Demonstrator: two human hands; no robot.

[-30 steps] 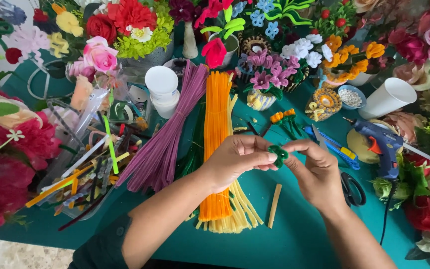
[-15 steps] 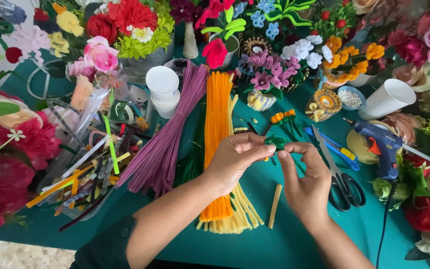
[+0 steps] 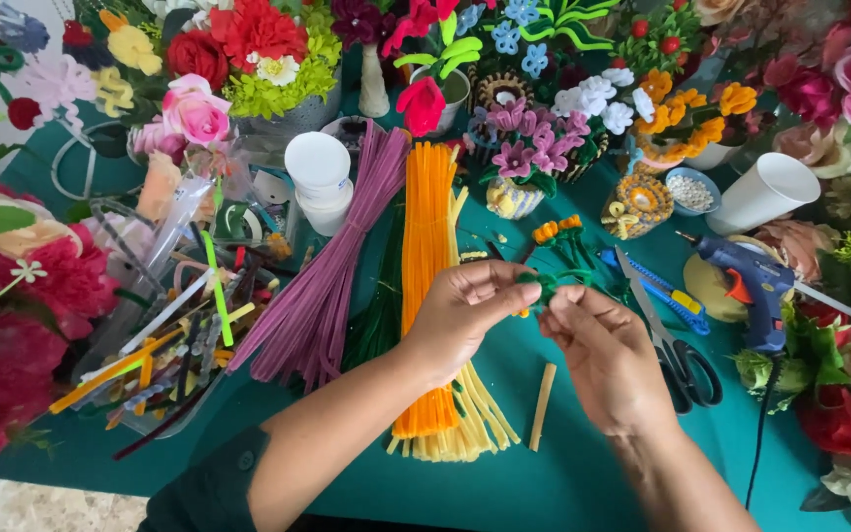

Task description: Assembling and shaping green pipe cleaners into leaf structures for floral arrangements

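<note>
My left hand and my right hand meet over the teal table, both pinching a small green pipe cleaner piece between the fingertips. The piece is partly hidden by my fingers. Under my left wrist lies a bundle of orange pipe cleaners on top of pale yellow ones. A short wooden stick lies just below my hands.
A purple pipe cleaner bundle, white paper cups, a clear box of mixed stems, black scissors, a blue craft knife and a blue glue gun lie around. Pipe cleaner flowers ring the table edges.
Both hands have drifted slightly up and left, staying together on the green piece. My right fingers have shifted over it, as if twisting it.
</note>
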